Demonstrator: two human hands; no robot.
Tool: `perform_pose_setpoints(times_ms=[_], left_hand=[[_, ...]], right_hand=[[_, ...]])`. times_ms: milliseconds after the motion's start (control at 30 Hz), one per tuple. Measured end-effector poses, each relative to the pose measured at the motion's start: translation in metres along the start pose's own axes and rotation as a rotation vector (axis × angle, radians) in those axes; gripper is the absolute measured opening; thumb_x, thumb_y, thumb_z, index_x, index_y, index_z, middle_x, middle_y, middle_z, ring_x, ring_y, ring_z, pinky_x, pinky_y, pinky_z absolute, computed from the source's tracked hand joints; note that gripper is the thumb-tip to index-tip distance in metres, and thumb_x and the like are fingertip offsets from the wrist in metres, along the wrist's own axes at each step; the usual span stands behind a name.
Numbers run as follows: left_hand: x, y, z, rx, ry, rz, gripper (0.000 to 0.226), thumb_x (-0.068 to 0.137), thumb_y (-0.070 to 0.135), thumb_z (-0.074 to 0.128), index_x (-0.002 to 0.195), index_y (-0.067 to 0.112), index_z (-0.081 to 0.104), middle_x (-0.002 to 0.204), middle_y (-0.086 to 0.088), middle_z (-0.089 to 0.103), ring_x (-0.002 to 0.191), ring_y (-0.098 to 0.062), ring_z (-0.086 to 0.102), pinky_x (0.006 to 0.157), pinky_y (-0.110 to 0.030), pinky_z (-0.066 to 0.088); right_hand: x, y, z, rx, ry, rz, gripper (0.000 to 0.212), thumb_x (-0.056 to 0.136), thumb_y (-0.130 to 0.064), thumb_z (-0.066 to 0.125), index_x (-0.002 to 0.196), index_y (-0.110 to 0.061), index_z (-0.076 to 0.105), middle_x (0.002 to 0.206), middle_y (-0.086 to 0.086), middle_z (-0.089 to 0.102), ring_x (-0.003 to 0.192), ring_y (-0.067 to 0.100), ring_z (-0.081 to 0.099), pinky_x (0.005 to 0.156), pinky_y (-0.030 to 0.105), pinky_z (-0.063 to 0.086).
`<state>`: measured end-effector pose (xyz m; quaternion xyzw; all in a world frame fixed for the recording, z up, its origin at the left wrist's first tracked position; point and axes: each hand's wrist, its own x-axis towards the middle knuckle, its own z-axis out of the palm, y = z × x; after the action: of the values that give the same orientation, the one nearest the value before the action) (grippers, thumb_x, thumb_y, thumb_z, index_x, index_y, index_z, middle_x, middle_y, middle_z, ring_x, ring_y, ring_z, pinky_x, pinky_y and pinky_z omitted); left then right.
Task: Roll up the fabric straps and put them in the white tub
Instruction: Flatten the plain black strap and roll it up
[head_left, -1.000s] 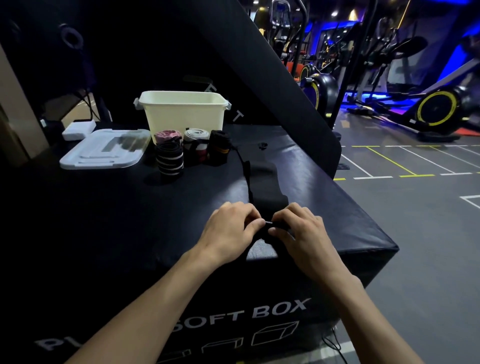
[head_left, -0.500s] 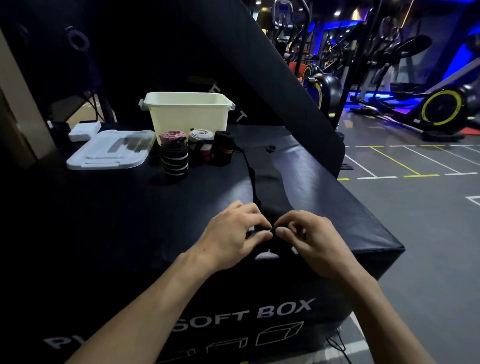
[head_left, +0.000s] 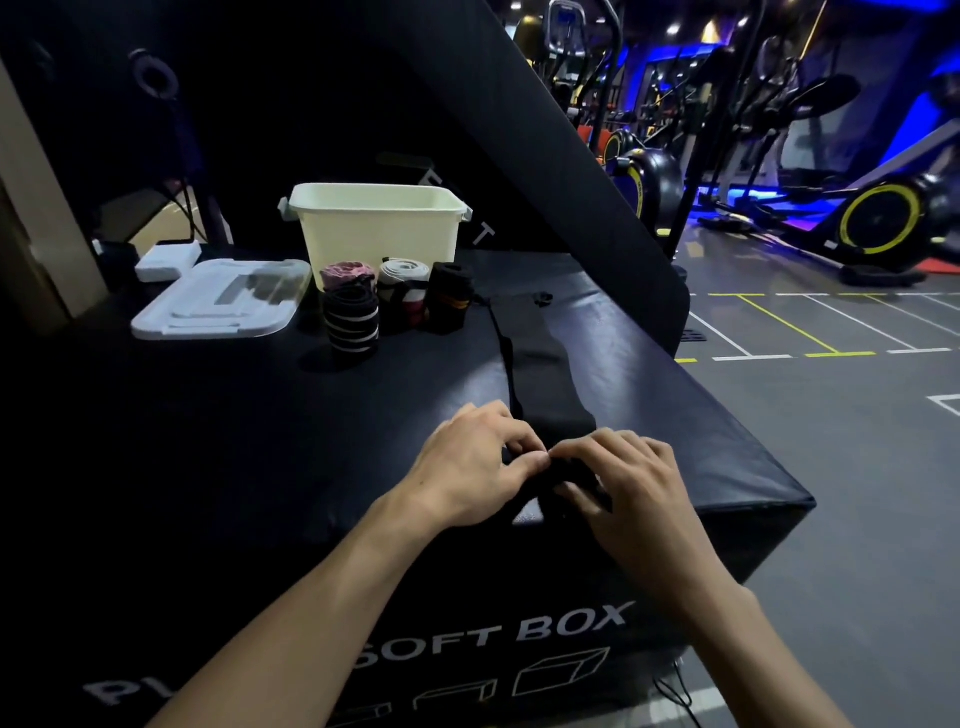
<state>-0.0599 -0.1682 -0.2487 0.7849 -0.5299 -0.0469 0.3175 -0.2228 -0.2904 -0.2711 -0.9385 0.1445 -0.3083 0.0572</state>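
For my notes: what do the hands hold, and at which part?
Both the left hand and right hand pinch the black strap at its near, partly rolled end.

Gym: exercise bikes (head_left: 878, 221), soft box (head_left: 519, 597)

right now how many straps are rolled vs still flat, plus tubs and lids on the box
rolled straps: 4 (black with white stripes, pink, white, black with orange band)
flat black strap, being rolled by left hand and right hand: 1
white tub: 1
lid: 1
total: 7
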Motion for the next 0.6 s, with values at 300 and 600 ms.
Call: perform_pose_setpoints(times_ms=[300, 600], left_hand=[[0.005, 0.0, 0.008, -0.037, 0.072, -0.066, 0.021, 0.098, 0.049, 0.06, 0.104, 0.037, 0.076, 0.091, 0.011, 0.063, 0.101, -0.018, 0.055, 0.095, -0.042, 0.049], [0.008, -0.003, 0.013, 0.168, 0.045, 0.172, 0.047, 0.098, 0.053, 0.032, 0.128, 0.043, 0.067, 0.149, 0.018, 0.04, 0.137, -0.011, 0.027, 0.109, -0.035, 0.026]], right_hand=[[0.011, 0.011, 0.012, -0.058, 0.016, 0.044, 0.026, 0.085, -0.047, 0.068, 0.111, -0.04, 0.068, 0.101, -0.019, 0.065, 0.096, 0.014, 0.059, 0.083, 0.035, 0.041], [0.012, 0.019, 0.002, 0.138, -0.148, -0.008, 0.04, 0.092, -0.054, 0.047, 0.119, -0.033, 0.068, 0.105, -0.016, 0.064, 0.098, 0.007, 0.058, 0.085, 0.032, 0.041]])
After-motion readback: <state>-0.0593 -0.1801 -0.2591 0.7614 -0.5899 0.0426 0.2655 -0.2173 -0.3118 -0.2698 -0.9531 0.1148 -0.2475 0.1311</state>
